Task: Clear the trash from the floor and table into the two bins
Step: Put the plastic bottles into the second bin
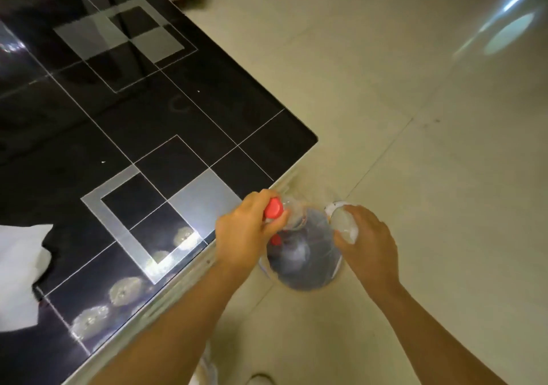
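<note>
Tissue [20, 272], white and crumpled, lies on the black glass table [142, 111] at nine o'clock from my hands, near the table's left edge of view. The tabletop is glossy, crossed by thin pale lines and grey squares, and mirrors ceiling lights along its near rim. At the table's corner, my left hand [246, 233] curls round a clear plastic bottle [292, 221] just under its red cap [273, 208], holding it over a bin [305, 254]. That bin sits on the pale tiled floor [415, 177], lined with a dark bag; something red shows inside at its ten o'clock edge. At three o'clock from the bin, my right hand [367, 236] grips a whitish, rounded, translucent piece of trash [344, 221] above the rim; blur hides what it is.
</note>
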Demonstrator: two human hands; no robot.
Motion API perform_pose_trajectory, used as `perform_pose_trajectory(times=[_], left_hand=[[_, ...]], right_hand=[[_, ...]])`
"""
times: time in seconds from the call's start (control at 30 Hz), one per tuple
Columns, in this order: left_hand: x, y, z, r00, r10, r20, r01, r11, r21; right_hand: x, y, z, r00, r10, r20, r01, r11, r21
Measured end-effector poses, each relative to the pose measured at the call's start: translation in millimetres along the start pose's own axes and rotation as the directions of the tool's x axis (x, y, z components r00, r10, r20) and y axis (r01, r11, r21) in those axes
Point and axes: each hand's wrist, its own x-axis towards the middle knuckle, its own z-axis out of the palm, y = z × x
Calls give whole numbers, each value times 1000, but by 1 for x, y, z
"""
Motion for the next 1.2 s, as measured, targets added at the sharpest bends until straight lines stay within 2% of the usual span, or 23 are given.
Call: perform_pose_trajectory(times=[0.13, 0.23, 0.27, 0.33, 0.4, 0.43, 0.5, 0.63, 0.7, 0.8, 0.97, 1.13, 1.2], left_hand=[[-6, -16, 56, 963, -105, 248, 38, 965, 261], [-14, -25, 88, 941, -123, 315, 3, 934, 357], [-15, -26, 98, 954, -97, 283, -11, 933, 359], [-14, -26, 116, 986, 71, 152, -117, 942, 314], [-14, -32, 131, 962, 265, 61, -272, 928, 256], [-15, -36, 136, 947, 318, 50, -321, 923, 215], [-19, -43, 140, 932, 361, 34, -362, 921, 140], [-36, -60, 146, 912, 411, 12, -407, 899, 162], [-42, -69, 147, 925, 377, 47, -379, 907, 181], [-48, -83, 152, 958, 238, 161, -273, 929, 252], [-40, -89, 164, 943, -6, 333, -145, 892, 428], [-31, -89, 179, 936, -129, 329, -102, 792, 602], [-31, -90, 183, 942, -154, 299, -60, 797, 601]], right_hand=[[1, 30, 35, 979, 69, 191, -73, 997, 14], [7, 41, 66, 964, 93, 251, -96, 995, -1], [10, 44, 78, 958, 93, 270, -98, 995, 4], [17, 52, 100, 952, 86, 295, -96, 995, 19], [23, 60, 117, 949, 69, 309, -73, 997, 3], [26, 64, 125, 945, 56, 322, -49, 998, -32], [29, 68, 134, 939, 56, 340, -32, 996, -77], [32, 74, 150, 935, 47, 352, -47, 999, -8], [33, 72, 156, 929, 43, 367, -56, 998, 23], [34, 68, 161, 931, 32, 364, -47, 998, 32], [38, 71, 166, 936, 66, 347, -100, 992, 82], [31, 79, 175, 930, 91, 355, -139, 984, 113], [27, 77, 176, 928, 84, 363, -137, 983, 125]])
